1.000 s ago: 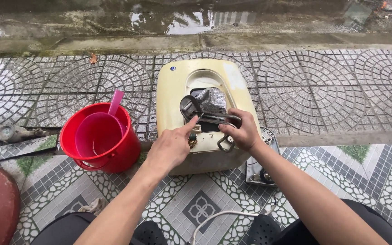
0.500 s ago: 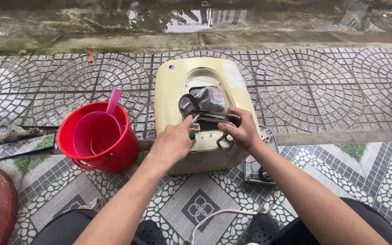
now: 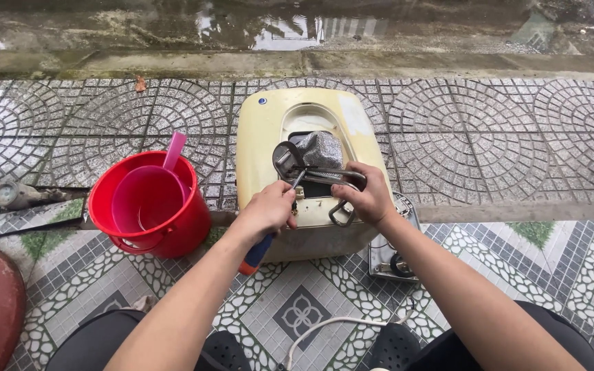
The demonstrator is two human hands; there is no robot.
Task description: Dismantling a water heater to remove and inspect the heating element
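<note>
Head view: looking down on a patterned tiled floor (image 3: 517, 158), hands at work on a cream appliance.
Containers: red bucket (image 3: 173, 230) left of the appliance, upright on the floor; inside it a pink scoop (image 3: 147, 199), handle slanting up and away past the rim. Water in either: cannot tell.
Appliance: cream housing (image 3: 262, 144), rounded-rectangular, lying flat on the floor; long axis running away from the person, rounded far end towards the wet kerb (image 3: 297, 65).
Opening: oval cut-out in the top face, holding a grey scaled lump (image 3: 321, 148) and dark metal tubing (image 3: 328, 175) looped across it.
Surface: yellowed, paler patch at the far right corner, small blue dot at the far left.
Left hand (image 3: 269, 209): grip clenched on a screwdriver (image 3: 257, 254), orange-and-blue handle pointing down towards the person, shaft towards the opening.
Right hand (image 3: 369, 196): grip closed on the tubing at the near right of the opening.
Beside: small metal part (image 3: 393, 257) on the floor just right of the housing; white cable (image 3: 324, 326) near the knees.
</note>
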